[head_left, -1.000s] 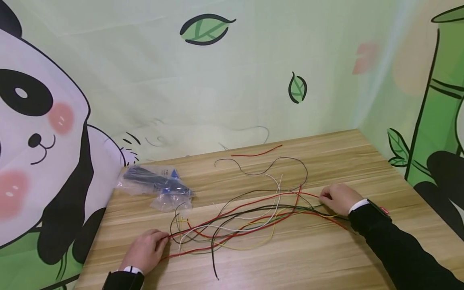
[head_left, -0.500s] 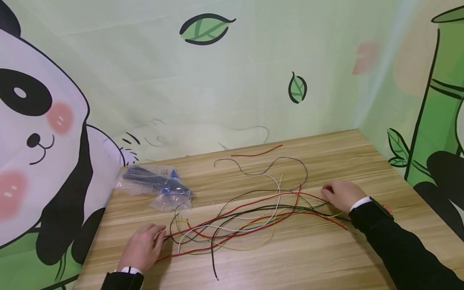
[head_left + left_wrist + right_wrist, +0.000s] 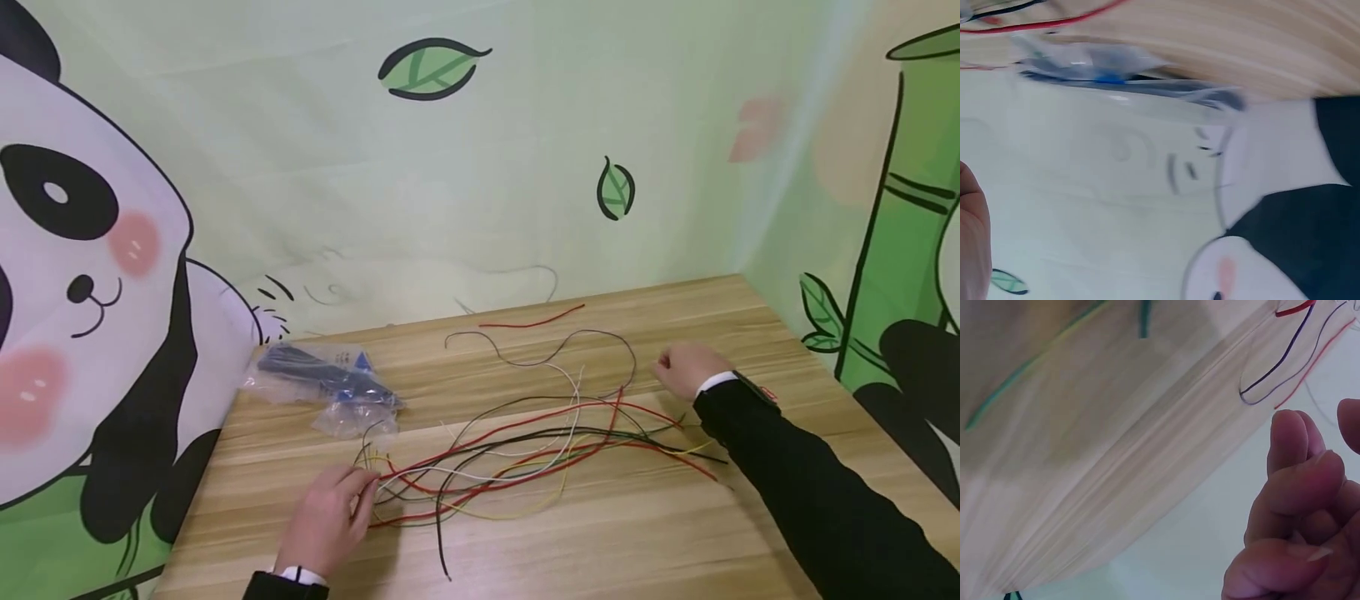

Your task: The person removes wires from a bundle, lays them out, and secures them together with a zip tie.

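A loose bundle of thin electrical wires (image 3: 525,433), in red, black, white, yellow and green, stretches across the wooden table in the head view. At its left end my left hand (image 3: 326,517) reaches in from the front, thumb and index finger close together right at the wire ends. I cannot tell whether it pinches any of them; in the left wrist view only part of the left hand (image 3: 971,234) shows at the edge. Beyond the bundle's right end is my right hand (image 3: 690,369), its fingers (image 3: 1297,494) loosely curled around nothing.
A clear plastic bag (image 3: 326,383) with dark contents and blue markings lies at the back left. Near the back edge are a short red wire (image 3: 532,323) and a curved thin dark wire (image 3: 555,354). A printed fabric backdrop (image 3: 525,208) borders the table (image 3: 600,542).
My right hand has left the bundle's right end and moved back and slightly left. My left hand has shifted right over the left wire ends. The head view has tilted slightly.
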Motion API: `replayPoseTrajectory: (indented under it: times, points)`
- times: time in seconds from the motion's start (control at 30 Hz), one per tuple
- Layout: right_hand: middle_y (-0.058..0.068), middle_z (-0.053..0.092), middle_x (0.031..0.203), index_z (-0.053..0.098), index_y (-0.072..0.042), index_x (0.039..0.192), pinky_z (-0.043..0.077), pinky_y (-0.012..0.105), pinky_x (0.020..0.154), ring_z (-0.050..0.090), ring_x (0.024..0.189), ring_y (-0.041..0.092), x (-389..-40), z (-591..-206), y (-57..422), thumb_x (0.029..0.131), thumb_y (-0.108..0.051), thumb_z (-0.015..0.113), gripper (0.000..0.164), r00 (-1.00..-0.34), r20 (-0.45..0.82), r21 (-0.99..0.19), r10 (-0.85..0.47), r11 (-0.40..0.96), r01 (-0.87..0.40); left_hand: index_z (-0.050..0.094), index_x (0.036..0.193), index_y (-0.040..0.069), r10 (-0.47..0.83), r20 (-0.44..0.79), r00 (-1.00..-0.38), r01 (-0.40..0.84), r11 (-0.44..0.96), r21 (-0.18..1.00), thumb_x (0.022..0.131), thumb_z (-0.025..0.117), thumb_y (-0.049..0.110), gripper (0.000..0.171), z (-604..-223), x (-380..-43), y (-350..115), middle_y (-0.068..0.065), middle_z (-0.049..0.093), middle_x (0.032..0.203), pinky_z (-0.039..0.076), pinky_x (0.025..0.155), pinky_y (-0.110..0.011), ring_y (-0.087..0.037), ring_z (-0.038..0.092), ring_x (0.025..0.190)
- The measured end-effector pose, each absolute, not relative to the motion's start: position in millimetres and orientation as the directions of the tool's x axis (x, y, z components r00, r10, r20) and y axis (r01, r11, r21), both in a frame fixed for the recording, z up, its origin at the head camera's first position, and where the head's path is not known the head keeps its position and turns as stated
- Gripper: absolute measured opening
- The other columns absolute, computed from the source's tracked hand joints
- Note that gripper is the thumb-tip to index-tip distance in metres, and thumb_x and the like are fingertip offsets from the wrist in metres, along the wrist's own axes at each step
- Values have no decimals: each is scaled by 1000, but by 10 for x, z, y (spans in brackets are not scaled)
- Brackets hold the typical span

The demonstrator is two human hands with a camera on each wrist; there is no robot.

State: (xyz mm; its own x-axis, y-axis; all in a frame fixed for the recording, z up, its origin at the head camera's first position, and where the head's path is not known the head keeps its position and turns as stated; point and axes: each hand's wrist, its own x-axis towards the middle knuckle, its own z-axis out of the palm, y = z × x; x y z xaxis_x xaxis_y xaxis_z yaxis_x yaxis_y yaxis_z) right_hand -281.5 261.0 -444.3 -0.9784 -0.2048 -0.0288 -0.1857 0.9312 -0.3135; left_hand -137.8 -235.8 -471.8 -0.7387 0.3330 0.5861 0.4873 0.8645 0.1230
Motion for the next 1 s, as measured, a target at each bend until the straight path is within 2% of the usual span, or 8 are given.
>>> replayPoseTrajectory:
  times: [0.2,0.27,0.37,0.47,0.53,0.67,0.87,1.0]
  points:
    - [-1,47,54,45,-15,53,40,34,57,46,53,18,-3042,-4511,2411,95,-29,53,45,-978,-108,-252,-179,956,-147,73,85,13,378,547,-747,526,839,138,80,76,11,6,-4757,-1392,-1979,7,62,79,48,61,-26,-9,56,70]
    - [6,55,60,49,-11,54,46,40,63,54,59,24,-3096,-4557,2354,95,-32,52,47,-978,-139,-238,-155,964,-119,73,84,14,394,537,-746,541,829,143,79,78,12,8,-4792,-1396,-1870,7,62,79,49,61,-25,-8,56,70]
    - [19,65,83,62,-2,69,50,49,69,60,74,33,-3145,-4617,2281,94,-35,51,43,-979,-187,-243,-84,969,-36,73,85,14,417,537,-733,573,804,157,79,78,13,8,-4857,-1402,-1731,7,63,82,51,64,-25,-8,59,74]
    - [30,62,110,66,7,98,49,56,74,61,89,40,-3185,-4676,2227,93,-40,50,50,-974,-226,-241,-22,970,34,73,88,15,427,525,-736,586,791,178,81,76,14,7,-4892,-1389,-1629,7,64,85,52,68,-26,-8,61,78]
    - [29,61,109,65,8,100,50,51,71,60,83,36,-3206,-4701,2206,93,-41,50,51,-970,-243,-250,-1,966,61,74,90,16,425,505,-751,578,792,194,83,75,15,8,-4899,-1374,-1582,7,65,86,52,69,-28,-9,62,79]
    - [30,60,112,64,10,104,50,49,70,59,82,35,-3229,-4717,2171,92,-40,50,53,-971,-241,-240,15,968,75,74,91,17,417,480,-772,565,796,217,84,74,15,7,-4913,-1353,-1540,8,63,85,51,67,-28,-9,61,77]
    - [33,59,115,64,12,106,50,56,75,60,97,44,-3278,-4737,2128,92,-30,50,47,-976,-218,-201,10,978,55,74,90,16,409,500,-763,573,786,233,82,75,13,9,-4959,-1343,-1537,11,58,80,47,61,-24,-4,54,71]
    - [31,62,104,66,8,92,50,55,67,61,90,44,-3286,-4682,2116,94,-26,46,39,-987,-161,-216,-3,976,32,74,91,16,404,516,-755,575,786,227,81,76,13,10,-4977,-1338,-1546,11,56,80,45,59,-24,-3,51,69]
